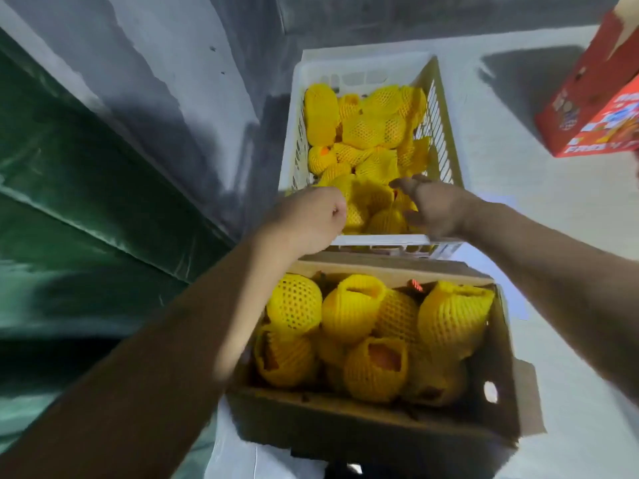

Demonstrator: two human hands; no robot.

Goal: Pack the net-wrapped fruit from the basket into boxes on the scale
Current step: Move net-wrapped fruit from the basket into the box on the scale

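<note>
Your white basket sits just beyond the cardboard box, so each net-wrapped fruit travels only a short way; the box already holds a full-looking layer. Your left hand is curled, perhaps on a fruit, though I cannot tell, while your right hand spreads open over the pile.

Both bare forearms reach forward from the bottom edge. Left arm runs diagonally up from the lower left corner, wrist straight. Left hand is back-up, fingers curled under into a fist; whether it holds anything, can't tell. Right arm comes in from the right edge. Right hand is back-up, fingers spread and loosely extended forward, motion-blurred, thumb toward the left hand. Hands are apart.
</note>
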